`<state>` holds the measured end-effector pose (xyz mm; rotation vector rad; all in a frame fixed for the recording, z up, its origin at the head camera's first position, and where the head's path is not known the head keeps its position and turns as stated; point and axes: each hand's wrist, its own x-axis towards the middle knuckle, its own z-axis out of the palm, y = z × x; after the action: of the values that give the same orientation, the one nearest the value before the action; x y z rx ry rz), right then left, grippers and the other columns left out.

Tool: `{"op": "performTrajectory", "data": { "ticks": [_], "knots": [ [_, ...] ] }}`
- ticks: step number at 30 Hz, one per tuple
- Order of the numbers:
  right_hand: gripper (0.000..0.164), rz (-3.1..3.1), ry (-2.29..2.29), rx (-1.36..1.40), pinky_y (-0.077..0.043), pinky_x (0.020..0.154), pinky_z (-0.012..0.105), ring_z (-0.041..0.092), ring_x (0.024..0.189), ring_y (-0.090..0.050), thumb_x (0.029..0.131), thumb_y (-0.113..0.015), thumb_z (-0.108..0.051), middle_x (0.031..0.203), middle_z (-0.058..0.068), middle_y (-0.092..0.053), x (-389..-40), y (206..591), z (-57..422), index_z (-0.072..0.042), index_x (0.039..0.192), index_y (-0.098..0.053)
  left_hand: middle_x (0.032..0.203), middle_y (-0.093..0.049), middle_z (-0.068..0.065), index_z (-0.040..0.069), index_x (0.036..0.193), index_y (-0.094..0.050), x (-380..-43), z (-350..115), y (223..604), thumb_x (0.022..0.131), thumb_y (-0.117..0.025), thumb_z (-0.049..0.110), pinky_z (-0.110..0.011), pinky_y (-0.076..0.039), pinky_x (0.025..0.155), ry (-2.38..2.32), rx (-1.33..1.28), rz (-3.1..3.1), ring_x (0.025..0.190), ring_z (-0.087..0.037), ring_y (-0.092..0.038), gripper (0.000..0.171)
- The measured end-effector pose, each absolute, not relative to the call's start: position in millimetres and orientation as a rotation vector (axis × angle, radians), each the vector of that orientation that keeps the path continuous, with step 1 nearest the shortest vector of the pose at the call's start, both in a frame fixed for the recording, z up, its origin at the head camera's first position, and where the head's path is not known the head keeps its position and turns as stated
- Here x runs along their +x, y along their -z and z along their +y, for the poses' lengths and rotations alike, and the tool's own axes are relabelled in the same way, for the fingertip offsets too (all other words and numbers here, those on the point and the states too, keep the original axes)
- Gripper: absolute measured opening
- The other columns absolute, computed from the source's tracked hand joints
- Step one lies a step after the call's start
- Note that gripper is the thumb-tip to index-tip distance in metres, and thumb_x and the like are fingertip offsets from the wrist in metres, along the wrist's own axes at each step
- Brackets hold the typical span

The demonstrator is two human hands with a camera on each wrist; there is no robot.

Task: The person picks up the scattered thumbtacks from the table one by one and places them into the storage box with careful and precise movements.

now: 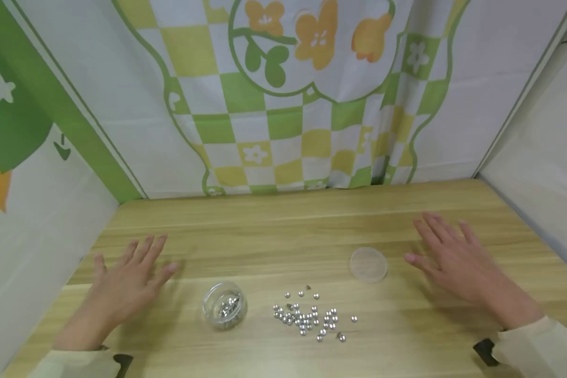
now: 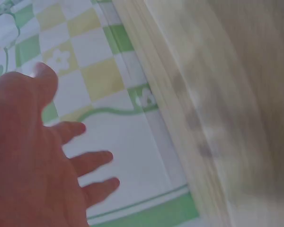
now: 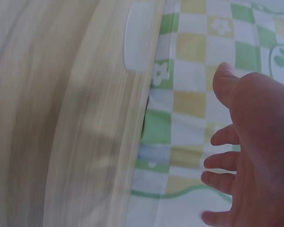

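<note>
My left hand (image 1: 125,289) is spread over the left side of the table, fingers apart and holding nothing. To its right stands a small clear round jar (image 1: 212,310), uncovered, with some silver pieces (image 1: 229,305) inside. A scatter of small, shiny, dome-headed metal studs (image 1: 307,317) lies on the wood right of the jar. On the right, my right hand (image 1: 458,262) is likewise spread and holds nothing. A clear round lid (image 1: 368,264) lies flat just left of its thumb. Both wrist views show the hands with extended fingers above the table.
The pale wooden table (image 1: 264,231) ends at the back against a hanging cloth (image 1: 283,126) with green and yellow checks and flowers. White cloth walls close in the left (image 1: 42,231) and right (image 1: 543,142) sides.
</note>
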<state>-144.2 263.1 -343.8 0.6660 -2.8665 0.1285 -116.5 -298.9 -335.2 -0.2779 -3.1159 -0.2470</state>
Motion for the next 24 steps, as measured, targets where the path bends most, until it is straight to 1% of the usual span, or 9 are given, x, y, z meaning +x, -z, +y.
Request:
{"op": "performTrajectory", "data": {
  "ticks": [2,4,7,9,12,14,17,20,24],
  "knots": [
    [0.077,-2.830,-0.142,0.712,-0.034,0.100,0.075,0.049,0.131,-0.035,0.094,-0.058,-0.045,0.149,0.033,-0.034,-141,342,257,0.005,0.146,-0.031,0.155,-0.021,-0.030,0.013,0.156,-0.008,-115,-293,338,0.101,-0.038,0.051,-0.089,0.002,0.095,0.291,-0.340,-3.083,0.136,-0.056,-0.017,0.073],
    [0.075,-2.783,-0.166,0.772,-0.042,0.093,0.073,0.049,0.124,-0.044,0.092,-0.063,-0.042,0.143,0.033,-0.042,-137,341,248,0.006,0.143,-0.036,0.153,-0.029,-0.030,0.012,0.155,-0.015,-112,-286,341,0.100,-0.045,0.047,-0.087,-0.010,0.099,0.362,-0.410,-3.039,0.134,-0.054,-0.025,0.072],
    [0.071,-2.698,-0.215,0.870,-0.051,0.086,0.067,0.045,0.114,-0.055,0.087,-0.070,-0.037,0.133,0.029,-0.055,-131,341,234,0.007,0.137,-0.045,0.148,-0.038,-0.029,0.008,0.152,-0.026,-105,-275,344,0.097,-0.055,0.041,-0.079,-0.027,0.101,0.476,-0.515,-2.966,0.130,-0.052,-0.034,0.070],
    [0.068,-2.652,-0.243,0.930,-0.054,0.084,0.063,0.041,0.108,-0.059,0.084,-0.073,-0.035,0.125,0.024,-0.061,-127,343,224,0.006,0.133,-0.050,0.145,-0.043,-0.029,0.005,0.148,-0.032,-101,-268,346,0.094,-0.061,0.040,-0.074,-0.035,0.100,0.540,-0.572,-2.932,0.127,-0.050,-0.039,0.071],
    [0.059,-2.601,-0.270,1.019,-0.060,0.078,0.054,0.033,0.098,-0.065,0.081,-0.076,-0.033,0.113,0.017,-0.067,-121,346,210,0.002,0.125,-0.058,0.141,-0.048,-0.028,0.002,0.145,-0.036,-97,-259,348,0.088,-0.068,0.042,-0.072,-0.039,0.098,0.652,-0.620,-2.917,0.126,-0.047,-0.043,0.077],
    [0.049,-2.592,-0.294,1.089,-0.062,0.074,0.048,0.026,0.092,-0.067,0.081,-0.077,-0.029,0.105,0.011,-0.069,-118,348,201,0.000,0.118,-0.063,0.136,-0.052,-0.028,0.001,0.144,-0.038,-94,-253,349,0.082,-0.072,0.045,-0.071,-0.044,0.094,0.732,-0.627,-2.924,0.121,-0.046,-0.048,0.083],
    [0.032,-2.612,-0.347,1.204,-0.063,0.068,0.040,0.017,0.083,-0.067,0.081,-0.077,-0.023,0.094,0.004,-0.069,-114,352,191,-0.004,0.106,-0.069,0.128,-0.058,-0.026,0.000,0.142,-0.040,-92,-245,350,0.075,-0.075,0.051,-0.068,-0.050,0.087,0.828,-0.638,-2.942,0.112,-0.045,-0.055,0.091],
    [0.019,-2.613,-0.416,1.321,-0.063,0.064,0.035,0.012,0.077,-0.066,0.081,-0.075,-0.015,0.089,0.001,-0.070,-110,356,184,-0.006,0.097,-0.071,0.130,-0.058,-0.024,0.001,0.141,-0.041,-90,-240,350,0.070,-0.077,0.054,-0.065,-0.053,0.085,0.875,-0.637,-2.977,0.108,-0.044,-0.057,0.095],
    [0.011,-2.571,-0.458,1.415,-0.063,0.062,0.030,0.008,0.072,-0.063,0.080,-0.075,-0.013,0.082,-0.002,-0.069,-106,363,177,-0.010,0.090,-0.072,0.133,-0.056,-0.024,0.000,0.139,-0.043,-90,-237,352,0.068,-0.078,0.054,-0.066,-0.052,0.086,0.896,-0.640,-3.003,0.108,-0.043,-0.058,0.096]
  ]
}}
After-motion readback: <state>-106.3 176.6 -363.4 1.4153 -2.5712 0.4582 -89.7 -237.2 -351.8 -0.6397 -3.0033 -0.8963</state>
